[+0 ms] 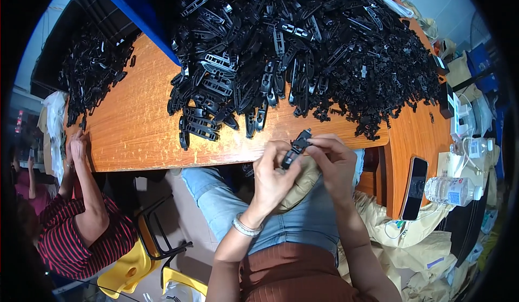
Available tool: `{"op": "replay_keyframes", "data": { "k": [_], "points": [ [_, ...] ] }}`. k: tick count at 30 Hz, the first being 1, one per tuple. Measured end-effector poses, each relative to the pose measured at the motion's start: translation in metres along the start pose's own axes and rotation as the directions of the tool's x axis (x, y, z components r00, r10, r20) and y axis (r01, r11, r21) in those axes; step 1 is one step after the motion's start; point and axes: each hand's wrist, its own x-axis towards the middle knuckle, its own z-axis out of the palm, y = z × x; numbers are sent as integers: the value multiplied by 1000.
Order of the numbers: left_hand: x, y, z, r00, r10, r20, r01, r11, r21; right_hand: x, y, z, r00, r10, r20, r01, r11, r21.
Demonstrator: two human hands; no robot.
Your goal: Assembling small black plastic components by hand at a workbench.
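Above my lap, just off the table's front edge, my left hand (pixel 274 173) grips a narrow black plastic part (pixel 295 149) between thumb and fingers. The part is tilted, its far end leaning right, with a small shiny bit at that tip. My right hand (pixel 334 160) is closed with thumb and forefinger pinched at the part's upper right side. Whether a separate small piece sits between those fingertips is hidden. Beyond my hands lies a big heap of long black plastic clips (pixel 238 69), and to its right a heap of much smaller black pieces (pixel 373 75).
The wooden table (pixel 135 118) spans the front. A blue panel (pixel 141 15) leans over its left part, near another black heap (pixel 94 67). At left a person in a striped top (pixel 86 231) works. Rightward are a phone (pixel 415 188) and a plastic bottle (pixel 453 191).
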Motion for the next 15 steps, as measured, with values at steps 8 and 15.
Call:
{"op": "replay_keyframes", "data": {
  "k": [8,15],
  "points": [
    [-14,2,-1,980,-155,123,196,678,-708,-4,2,-3,986,-34,165,57,989,-137],
    [-8,-9,-17,942,-166,291,311,756,-575,-14,-1,-3,985,-80,150,106,979,-176]
  ]
}}
